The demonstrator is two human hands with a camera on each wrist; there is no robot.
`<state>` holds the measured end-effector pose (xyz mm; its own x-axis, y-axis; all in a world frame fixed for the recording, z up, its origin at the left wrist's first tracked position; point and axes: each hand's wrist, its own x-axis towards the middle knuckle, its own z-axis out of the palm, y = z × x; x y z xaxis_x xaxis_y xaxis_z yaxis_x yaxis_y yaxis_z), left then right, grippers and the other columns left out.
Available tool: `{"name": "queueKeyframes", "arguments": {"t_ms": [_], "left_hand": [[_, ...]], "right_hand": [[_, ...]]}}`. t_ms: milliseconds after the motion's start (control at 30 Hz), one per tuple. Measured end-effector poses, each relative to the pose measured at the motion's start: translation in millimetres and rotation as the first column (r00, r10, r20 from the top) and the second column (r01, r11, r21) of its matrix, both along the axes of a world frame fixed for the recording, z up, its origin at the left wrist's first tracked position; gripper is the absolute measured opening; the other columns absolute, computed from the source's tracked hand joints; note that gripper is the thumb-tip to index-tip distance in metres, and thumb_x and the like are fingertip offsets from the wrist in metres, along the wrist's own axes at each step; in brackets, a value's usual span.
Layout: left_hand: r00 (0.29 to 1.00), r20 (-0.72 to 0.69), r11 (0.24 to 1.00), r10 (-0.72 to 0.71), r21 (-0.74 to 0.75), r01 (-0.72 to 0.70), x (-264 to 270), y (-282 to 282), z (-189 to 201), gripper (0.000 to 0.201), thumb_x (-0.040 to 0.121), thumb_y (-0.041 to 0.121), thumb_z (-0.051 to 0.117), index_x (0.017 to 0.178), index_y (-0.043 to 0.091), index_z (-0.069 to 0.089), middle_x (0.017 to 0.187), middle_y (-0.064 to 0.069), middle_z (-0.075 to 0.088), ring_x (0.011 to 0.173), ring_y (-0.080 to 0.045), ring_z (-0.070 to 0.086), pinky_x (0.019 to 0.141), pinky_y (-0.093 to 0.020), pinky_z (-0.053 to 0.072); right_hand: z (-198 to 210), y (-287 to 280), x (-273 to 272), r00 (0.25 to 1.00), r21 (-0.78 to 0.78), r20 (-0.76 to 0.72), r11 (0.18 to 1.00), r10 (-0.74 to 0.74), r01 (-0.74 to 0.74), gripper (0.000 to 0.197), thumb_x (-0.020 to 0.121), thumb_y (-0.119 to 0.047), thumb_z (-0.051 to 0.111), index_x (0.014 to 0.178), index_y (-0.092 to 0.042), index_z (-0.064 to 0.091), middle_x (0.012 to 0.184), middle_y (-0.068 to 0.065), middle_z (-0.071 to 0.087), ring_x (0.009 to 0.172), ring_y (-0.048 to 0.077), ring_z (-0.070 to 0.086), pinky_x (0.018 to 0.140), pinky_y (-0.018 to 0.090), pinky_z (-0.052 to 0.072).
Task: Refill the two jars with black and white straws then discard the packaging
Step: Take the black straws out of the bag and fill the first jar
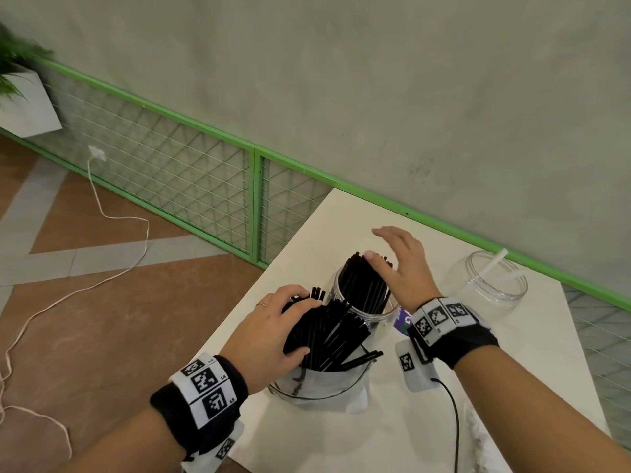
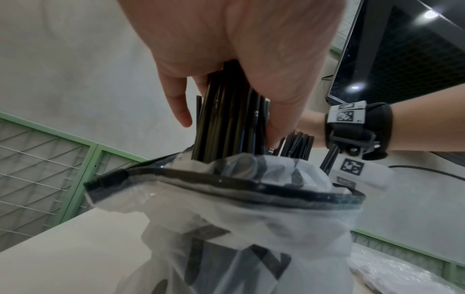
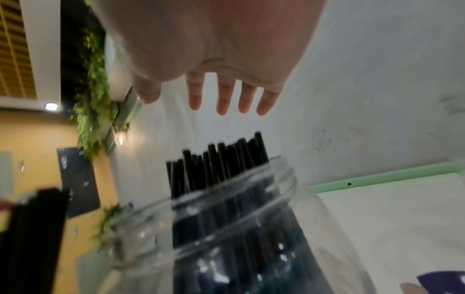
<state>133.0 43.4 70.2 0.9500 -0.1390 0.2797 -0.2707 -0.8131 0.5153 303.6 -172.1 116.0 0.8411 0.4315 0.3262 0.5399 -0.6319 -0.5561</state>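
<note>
A clear jar (image 1: 363,310) stands mid-table with a bunch of black straws (image 1: 365,279) upright in it. My right hand (image 1: 397,264) hovers over their tops with straight, spread fingers (image 3: 222,103), the thumb touching the straw ends. In front of the jar a translucent plastic package (image 1: 324,387) holds more black straws (image 1: 327,336). My left hand (image 1: 273,332) grips a bundle of these straws (image 2: 226,123) above the package's open mouth (image 2: 226,183). A second clear jar (image 1: 491,285) at the right holds one white straw (image 1: 493,264).
The white table (image 1: 341,435) ends close on the left, with tiled floor and a loose cord (image 1: 102,213) beyond. A green mesh railing (image 1: 252,186) and grey wall run behind. A purple-printed item (image 1: 403,320) lies by the near jar. Crinkled clear plastic (image 1: 478,435) lies at the front right.
</note>
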Motion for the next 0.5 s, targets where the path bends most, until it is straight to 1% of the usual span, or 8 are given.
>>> {"name": "queueKeyframes", "arguments": {"t_ms": [67, 133, 233, 300, 367, 433, 467, 500], "left_hand": [[1.000, 0.000, 1.000, -0.003, 0.000, 0.003, 0, 0, 0, 0.067, 0.075, 0.038, 0.066, 0.134, 0.039, 0.036, 0.137, 0.013, 0.031, 0.115, -0.016, 0.045, 0.099, -0.031, 0.042], [1.000, -0.003, 1.000, -0.008, -0.003, 0.008, -1, 0, 0, 0.067, 0.075, 0.037, 0.068, 0.134, 0.039, 0.036, 0.137, 0.013, 0.031, 0.114, -0.015, 0.045, 0.099, -0.030, 0.041], [1.000, 0.002, 1.000, -0.016, 0.004, 0.016, -1, 0, -1, 0.067, 0.075, 0.035, 0.069, 0.135, 0.037, 0.038, 0.137, 0.013, 0.031, 0.114, -0.015, 0.045, 0.099, -0.029, 0.041], [1.000, 0.002, 1.000, -0.017, 0.002, 0.017, -1, 0, -1, 0.067, 0.075, 0.035, 0.069, 0.135, 0.036, 0.039, 0.136, 0.014, 0.031, 0.114, -0.015, 0.045, 0.099, -0.028, 0.040], [1.000, -0.004, 1.000, -0.017, -0.002, 0.017, -1, 0, -1, 0.065, 0.076, 0.035, 0.068, 0.134, 0.036, 0.039, 0.136, 0.014, 0.030, 0.115, -0.014, 0.044, 0.100, -0.028, 0.039], [1.000, -0.005, 1.000, -0.026, -0.003, 0.026, -2, -1, -1, 0.063, 0.077, 0.037, 0.066, 0.134, 0.036, 0.040, 0.136, 0.014, 0.031, 0.115, -0.014, 0.044, 0.099, -0.026, 0.038], [1.000, -0.006, 1.000, -0.030, -0.004, 0.030, -3, -2, 0, 0.061, 0.077, 0.039, 0.063, 0.134, 0.035, 0.041, 0.136, 0.014, 0.032, 0.115, -0.013, 0.044, 0.099, -0.026, 0.037], [0.999, -0.006, 0.999, -0.034, -0.005, 0.034, -4, -3, 1, 0.059, 0.079, 0.042, 0.059, 0.134, 0.035, 0.042, 0.136, 0.014, 0.032, 0.116, -0.012, 0.044, 0.098, -0.025, 0.037]], "right_hand": [[6, -16, -19, 0.999, 0.146, -0.027, 0.989, -0.028, 0.032, 0.047, 0.087, -0.056, 0.044, 0.125, -0.031, 0.054, 0.125, -0.009, 0.053, 0.121, 0.011, 0.044, 0.099, 0.027, 0.034], [0, -35, -46, 0.996, 0.293, -0.069, 0.953, -0.052, 0.070, 0.034, 0.087, -0.053, 0.044, 0.114, -0.037, 0.057, 0.115, -0.010, 0.060, 0.111, 0.006, 0.055, 0.089, 0.025, 0.045], [-30, -60, -94, 0.988, 0.378, -0.133, 0.917, -0.082, 0.127, 0.022, 0.086, -0.049, 0.044, 0.101, -0.048, 0.060, 0.104, -0.014, 0.064, 0.100, 0.006, 0.060, 0.082, 0.021, 0.048], [-57, -66, -124, 0.979, 0.338, -0.195, 0.932, -0.065, 0.129, 0.026, 0.085, -0.056, 0.046, 0.109, -0.053, 0.054, 0.109, -0.015, 0.062, 0.104, 0.009, 0.057, 0.084, 0.020, 0.045], [-76, -62, -145, 0.974, 0.244, -0.227, 0.967, -0.020, 0.077, 0.045, 0.081, -0.071, 0.046, 0.122, -0.052, 0.044, 0.122, -0.018, 0.053, 0.114, 0.008, 0.050, 0.090, 0.023, 0.042], [-84, -47, -154, 0.975, 0.150, -0.224, 0.988, -0.002, 0.037, 0.065, 0.076, -0.077, 0.048, 0.131, -0.046, 0.036, 0.129, -0.025, 0.044, 0.121, 0.002, 0.039, 0.096, 0.019, 0.035], [-82, -38, -154, 0.978, 0.115, -0.207, 0.992, -0.024, 0.048, 0.072, 0.074, -0.076, 0.052, 0.134, -0.042, 0.035, 0.129, -0.025, 0.042, 0.121, -0.001, 0.036, 0.097, 0.016, 0.031], [-79, -27, -153, 0.982, 0.091, -0.181, 0.993, -0.060, 0.078, 0.076, 0.072, -0.073, 0.056, 0.136, -0.037, 0.036, 0.128, -0.024, 0.043, 0.119, 0.000, 0.035, 0.096, 0.016, 0.029]]}}
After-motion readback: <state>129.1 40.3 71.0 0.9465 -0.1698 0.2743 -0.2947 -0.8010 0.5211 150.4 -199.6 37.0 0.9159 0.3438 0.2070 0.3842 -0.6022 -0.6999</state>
